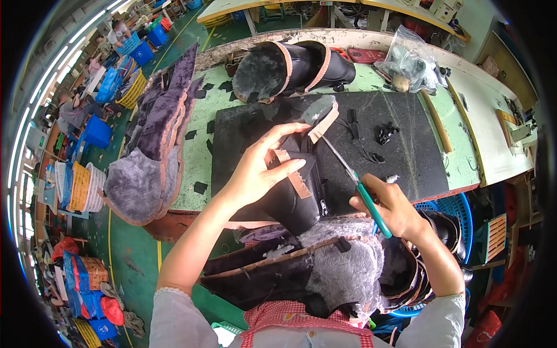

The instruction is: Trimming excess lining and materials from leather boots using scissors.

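broadly, a green worktable (pixel 464 145) fills the upper middle, with a dark stone-like slab (pixel 406 133) lying on it. to the left a tall stack of fur-lined boot uppers (pixel 151 145) leans along the table's edge, and more fur-lined uppers (pixel 325 267) are heaped on the person's lap. at the table's far side lies another black boot upper with a furry lining (pixel 290 66), and right of it a clear plastic bag (pixel 409 58). over the slab's near edge is the black boot upper (pixel 293 197) being worked on, zip showing, pink-edged flap raised. the left hand (pixel 264 168) grasps this upper from above, fingers curled over its top edge. the right hand (pixel 391 206) is clenched around a green-handled tool (pixel 357 185), whose thin metal end reaches up to the flap. small black scraps (pixel 386 134) lie on the slab.
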Motion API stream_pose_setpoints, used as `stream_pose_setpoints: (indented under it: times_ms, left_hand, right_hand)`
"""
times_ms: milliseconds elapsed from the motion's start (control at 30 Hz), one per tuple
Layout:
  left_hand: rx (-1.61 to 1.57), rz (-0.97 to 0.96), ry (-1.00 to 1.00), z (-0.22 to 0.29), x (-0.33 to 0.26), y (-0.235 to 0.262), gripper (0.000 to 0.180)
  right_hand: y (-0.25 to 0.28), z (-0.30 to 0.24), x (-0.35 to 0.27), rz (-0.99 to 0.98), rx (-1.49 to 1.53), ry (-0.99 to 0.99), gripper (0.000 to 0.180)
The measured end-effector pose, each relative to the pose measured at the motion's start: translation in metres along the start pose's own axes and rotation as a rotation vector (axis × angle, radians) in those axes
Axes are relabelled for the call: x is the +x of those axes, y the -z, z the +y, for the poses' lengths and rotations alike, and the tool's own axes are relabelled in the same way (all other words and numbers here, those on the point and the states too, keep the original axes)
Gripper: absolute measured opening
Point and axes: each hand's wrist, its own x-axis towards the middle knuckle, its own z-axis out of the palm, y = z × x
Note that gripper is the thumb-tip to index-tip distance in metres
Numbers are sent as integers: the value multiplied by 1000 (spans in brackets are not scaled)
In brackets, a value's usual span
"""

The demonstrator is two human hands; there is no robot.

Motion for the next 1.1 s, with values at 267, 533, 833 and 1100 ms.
stream_pose_setpoints:
  times_ms: [267,533,833,1100]
  left_hand:
    - [-13,-3,63,-3,-4,2,43]
    - [28,-32,193,1,0,3,41]
    - [47,-93,226,-6,8,6,42]
    - [-72,-170,384,8,10,23,36]
  right_hand:
    - [14,-14,12,78,-97,2,43]
    - [21,-5,20,-118,345,-94,53]
    - [29,-14,20,-132,282,-221,59]
    - [30,-4,17,-180,-25,62,53]
